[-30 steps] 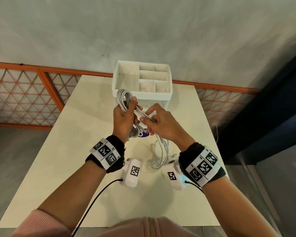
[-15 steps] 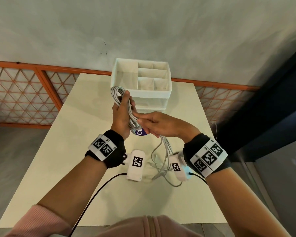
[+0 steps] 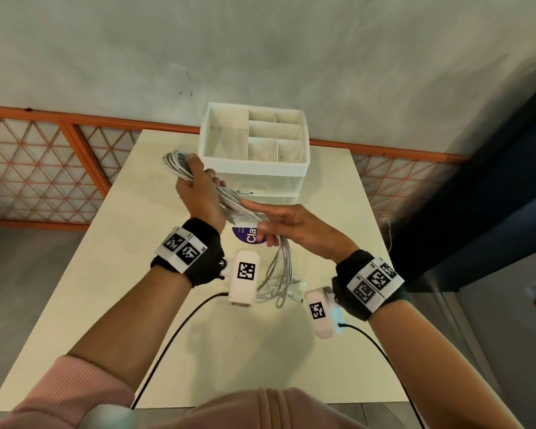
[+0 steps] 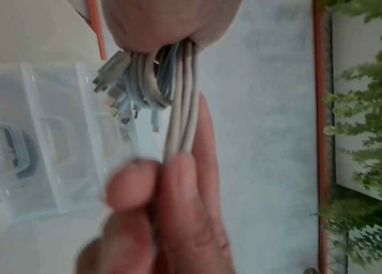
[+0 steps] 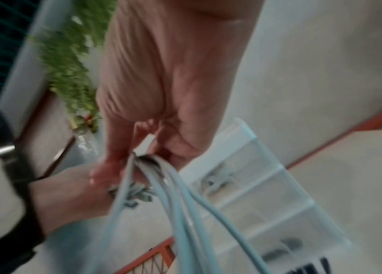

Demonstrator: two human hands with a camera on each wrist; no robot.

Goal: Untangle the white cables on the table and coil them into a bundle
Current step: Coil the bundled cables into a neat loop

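We see the left hand [image 3: 200, 193] raised above the tabletop [image 3: 112, 274], its fingers [image 4: 180, 185] curled tight round a looped bunch of white cables [image 3: 180, 164]. The strands run down to the right hand [image 3: 288, 226], whose lower fingers [image 3: 268, 239] curl round them while the forefinger points out straight. From there the loose ends hang down to a heap on the tabletop between both wrists. Behind the hands stands a white organizer [image 3: 254, 168] with compartments, and a purple label [image 3: 248, 236] shows just beneath the right hand.
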